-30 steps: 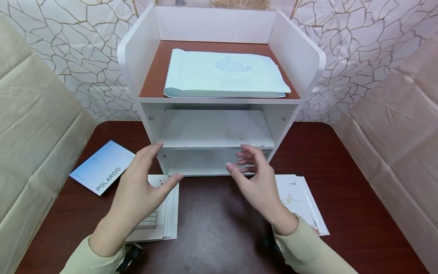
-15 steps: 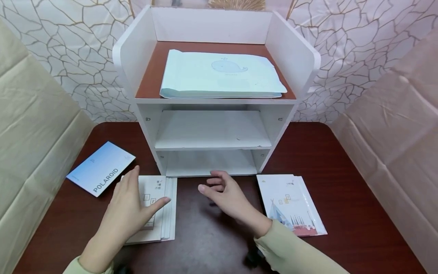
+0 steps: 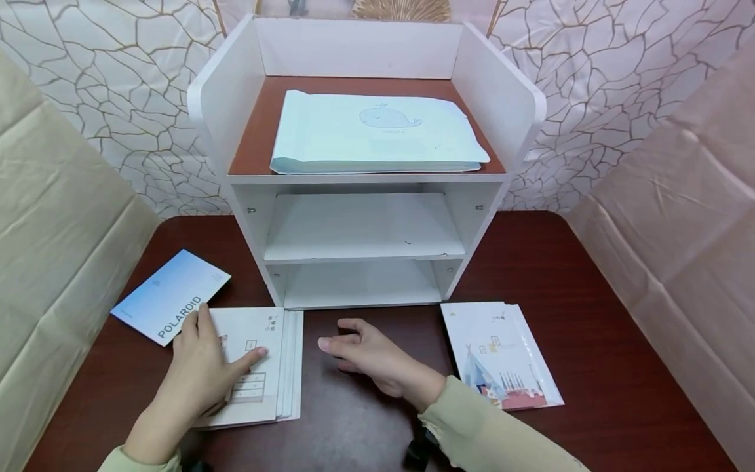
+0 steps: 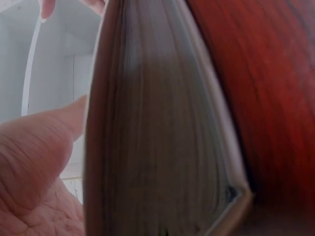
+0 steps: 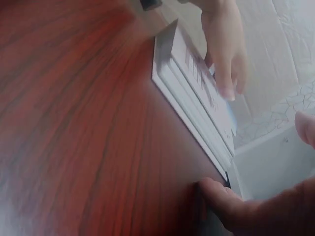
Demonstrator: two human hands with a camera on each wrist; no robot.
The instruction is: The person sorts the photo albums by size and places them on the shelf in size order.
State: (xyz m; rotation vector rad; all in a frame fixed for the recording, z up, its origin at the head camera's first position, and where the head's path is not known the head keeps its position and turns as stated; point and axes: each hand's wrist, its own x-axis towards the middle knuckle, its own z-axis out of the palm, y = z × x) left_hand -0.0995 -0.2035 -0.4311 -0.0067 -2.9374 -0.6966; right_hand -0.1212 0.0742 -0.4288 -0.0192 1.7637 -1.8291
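Note:
A stack of white-covered books (image 3: 253, 393) lies on the left of the table, with small printed drawings on its top cover. My left hand (image 3: 197, 373) is at its left side, the thumb stretched out over the top cover and the other fingers along the left edge. In the left wrist view the page edges of a thick book (image 4: 157, 118) fill the middle, beside my hand. To the right of the stack, my right hand (image 3: 377, 360) is held over the table, fingers loosely bent and nothing in them. The right wrist view shows its fingers close to the stack's corner (image 5: 194, 103).
A white shelf unit (image 3: 366, 177) stands at the back, with a pale whale-print book (image 3: 377, 131) on its top. A blue POLAROID booklet (image 3: 171, 298) lies left of the stack. Another white illustrated book (image 3: 495, 354) lies to the right. Fabric panels (image 3: 666, 216) bound both sides.
My left hand has come down and left onto the book stack. My right hand has moved left and lower, from in front of the shelves to beside the stack.

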